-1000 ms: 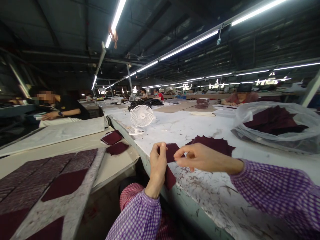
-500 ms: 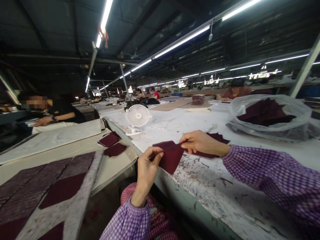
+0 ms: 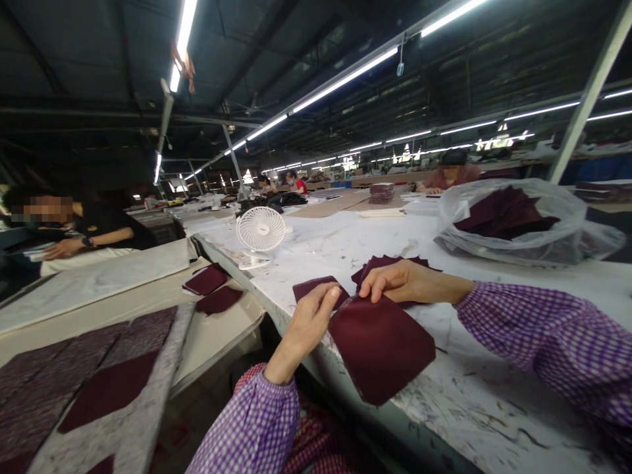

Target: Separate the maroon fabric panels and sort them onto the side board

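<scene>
The right hand (image 3: pixel 405 282) pinches a flat, maroon, clipped-corner cloth piece (image 3: pixel 384 352); whether the left hand (image 3: pixel 307 321) does, I can't tell.

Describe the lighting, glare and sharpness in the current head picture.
Head view, above: tube lights burn white against a dark roof; head view, middle: the cloth in the right hand shows a clear outline; head view, background: the far stack looks soft; head view, right: the sleeve looks stretched, probably by a wide lens.
</scene>
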The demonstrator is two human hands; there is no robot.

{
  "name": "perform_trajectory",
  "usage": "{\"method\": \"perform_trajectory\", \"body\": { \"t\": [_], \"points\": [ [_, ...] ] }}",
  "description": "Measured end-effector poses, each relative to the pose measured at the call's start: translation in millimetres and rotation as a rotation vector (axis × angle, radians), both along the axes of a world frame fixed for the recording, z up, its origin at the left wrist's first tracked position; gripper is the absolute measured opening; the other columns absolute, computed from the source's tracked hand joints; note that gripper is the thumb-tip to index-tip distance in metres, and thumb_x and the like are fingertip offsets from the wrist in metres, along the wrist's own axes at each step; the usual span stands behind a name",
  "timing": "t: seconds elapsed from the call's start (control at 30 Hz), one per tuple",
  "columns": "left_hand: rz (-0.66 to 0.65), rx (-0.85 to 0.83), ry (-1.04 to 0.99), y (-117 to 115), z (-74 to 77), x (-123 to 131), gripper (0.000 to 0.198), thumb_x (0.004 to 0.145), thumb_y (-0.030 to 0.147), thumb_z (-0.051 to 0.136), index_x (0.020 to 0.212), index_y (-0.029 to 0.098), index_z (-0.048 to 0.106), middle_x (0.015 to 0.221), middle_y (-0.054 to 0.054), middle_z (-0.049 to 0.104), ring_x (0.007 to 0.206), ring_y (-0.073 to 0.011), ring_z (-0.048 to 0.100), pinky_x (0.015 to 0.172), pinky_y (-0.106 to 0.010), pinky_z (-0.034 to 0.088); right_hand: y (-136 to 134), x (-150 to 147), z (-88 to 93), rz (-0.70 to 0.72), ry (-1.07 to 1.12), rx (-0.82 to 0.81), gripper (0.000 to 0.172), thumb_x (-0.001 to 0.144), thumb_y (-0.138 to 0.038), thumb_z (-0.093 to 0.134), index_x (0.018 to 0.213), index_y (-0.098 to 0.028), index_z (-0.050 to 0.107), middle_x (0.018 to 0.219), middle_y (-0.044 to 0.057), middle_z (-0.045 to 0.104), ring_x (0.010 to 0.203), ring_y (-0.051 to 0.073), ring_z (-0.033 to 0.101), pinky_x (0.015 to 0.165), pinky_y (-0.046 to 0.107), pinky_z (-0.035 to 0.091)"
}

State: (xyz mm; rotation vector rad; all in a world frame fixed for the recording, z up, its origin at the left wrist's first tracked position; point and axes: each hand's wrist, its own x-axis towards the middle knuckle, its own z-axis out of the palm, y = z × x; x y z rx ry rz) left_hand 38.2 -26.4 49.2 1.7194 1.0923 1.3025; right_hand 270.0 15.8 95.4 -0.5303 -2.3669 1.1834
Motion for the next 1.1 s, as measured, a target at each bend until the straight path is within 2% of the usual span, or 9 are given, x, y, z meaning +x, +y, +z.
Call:
{"method": "perform_trajectory", "body": {
  "t": [0.13,0.23,0.3,0.37,0.47,0.57,0.67,0.9,1.1],
  "points": [
    [-0.097,-0.292,-0.168,4,15.5,9,0.069,0.077,0.072,0.035,0.077,0.011,0.068,0.065,-0.009,0.065,0.056,-0.0145,0.059,0.055,-0.024,0.044,-12,-6,12.9,-0.019,0.045,0.037,0.018,0.083,-0.029,0.058,0.084,-0.013,0.066,0.108,0.011,0.06,0.099,0.017,0.056,0.087,0.034,0.043],
    [-0.134,-0.367,-0.162,5,20.1,10,0.07,0.074,0.074,0.037,0.071,0.011,0.067,0.058,-0.007,0.062,0.047,-0.0112,0.053,0.046,-0.021,0.037,-14,-8,11.6,0.001,0.022,0.054,0.017,0.084,-0.026,0.055,0.086,-0.013,0.066,0.109,0.01,0.06,0.1,0.016,0.056,0.087,0.033,0.043],
    [-0.15,-0.315,-0.084,9,14.1,12,0.055,0.073,0.064,0.051,0.075,0.012,0.066,0.06,-0.005,0.062,0.048,-0.0105,0.051,0.047,-0.02,0.035,-10,-7,6.6,-0.002,-0.02,0.094,0.016,0.084,-0.024,0.054,0.086,-0.013,0.066,0.108,0.01,0.06,0.1,0.016,0.057,0.086,0.032,0.044],
    [-0.131,-0.221,0.05,14,2.9,17,0.032,0.072,0.045,0.065,0.081,0.014,0.067,0.062,-0.002,0.062,0.051,-0.0106,0.051,0.05,-0.021,0.036,-4,-4,0.3,0.003,-0.088,0.157,0.016,0.083,-0.022,0.053,0.085,-0.013,0.067,0.107,0.01,0.061,0.098,0.016,0.057,0.084,0.031,0.044],
    [-0.006,-0.026,0.314,19,-15.2,29,0.011,0.072,0.021,0.064,0.082,0.018,0.068,0.069,-0.001,0.064,0.062,-0.0135,0.056,0.061,-0.025,0.041,9,5,-9.2,0.025,-0.218,0.242,0.016,0.081,-0.019,0.053,0.084,-0.014,0.068,0.106,0.008,0.062,0.093,0.015,0.059,0.082,0.029,0.045],
    [0.1,0.189,0.571,17,-26.8,40,0.016,0.076,0.012,0.056,0.079,0.019,0.07,0.083,-0.004,0.065,0.081,-0.0176,0.057,0.073,-0.029,0.042,20,14,-17.9,-0.111,-0.317,0.314,0.017,0.08,-0.019,0.053,0.089,-0.014,0.067,0.101,0.008,0.064,0.082,0.013,0.061,0.072,0.025,0.046],
    [0.108,0.249,0.697,14,-30.8,43,0.021,0.081,0.012,0.051,0.08,0.019,0.07,0.085,-0.005,0.063,0.087,-0.0192,0.056,0.075,-0.029,0.042,25,16,-24.8,-0.248,-0.387,0.434,0.018,0.079,-0.018,0.054,0.091,-0.014,0.067,0.089,0.006,0.065,0.07,0.012,0.059,0.064,0.023,0.043],
    [0.098,0.283,0.717,11,-31.7,41,0.022,0.084,0.014,0.049,0.084,0.02,0.07,0.084,-0.005,0.062,0.086,-0.0179,0.055,0.076,-0.028,0.042,20,2,-34.1,-0.164,-0.426,0.629,0.019,0.082,-0.014,0.049,0.088,-0.014,0.067,0.082,0.005,0.063,0.071,0.012,0.056,0.066,0.023,0.04],
    [0.101,0.317,0.76,11,-33.3,41,0.023,0.084,0.013,0.047,0.083,0.02,0.069,0.084,-0.005,0.061,0.086,-0.018,0.055,0.075,-0.027,0.042,21,0,-40.2,-0.199,-0.46,0.693,0.014,0.079,-0.014,0.052,0.085,-0.014,0.065,0.081,0.004,0.062,0.07,0.013,0.054,0.065,0.024,0.039]
  ]
}}
